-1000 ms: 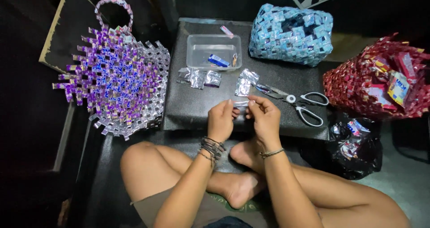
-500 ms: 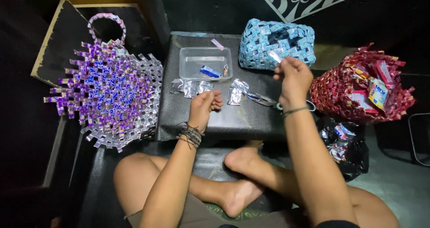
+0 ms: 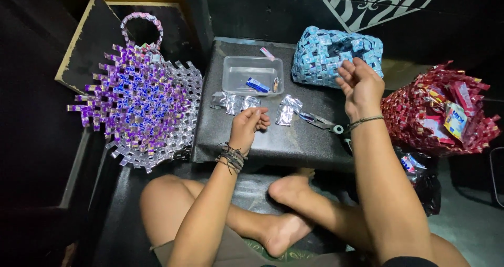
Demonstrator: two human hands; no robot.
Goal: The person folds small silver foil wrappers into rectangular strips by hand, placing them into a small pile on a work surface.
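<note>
My left hand (image 3: 251,124) rests on the black work board (image 3: 273,141) with its fingers curled in, and nothing shows in it. Just beyond it lie silver folded wrapper pieces (image 3: 234,103) and another small pile (image 3: 287,111). My right hand (image 3: 359,86) is raised over the board's right edge, fingers apart and empty, right in front of the blue woven bag (image 3: 336,51). Scissors (image 3: 321,122) lie below that hand. A clear plastic tray (image 3: 235,79) at the back of the board holds a blue wrapper (image 3: 257,85).
A half-woven purple and silver basket (image 3: 139,107) with a loop handle lies to the left. A red woven basket (image 3: 441,112) with packets in it stands at the right, a dark bag of wrappers (image 3: 420,172) below it. My crossed bare legs are under the board.
Both hands were together at the board's front on a small strip. My right hand then carried it toward the blue bag and is now empty; my left hand stayed on the board.
</note>
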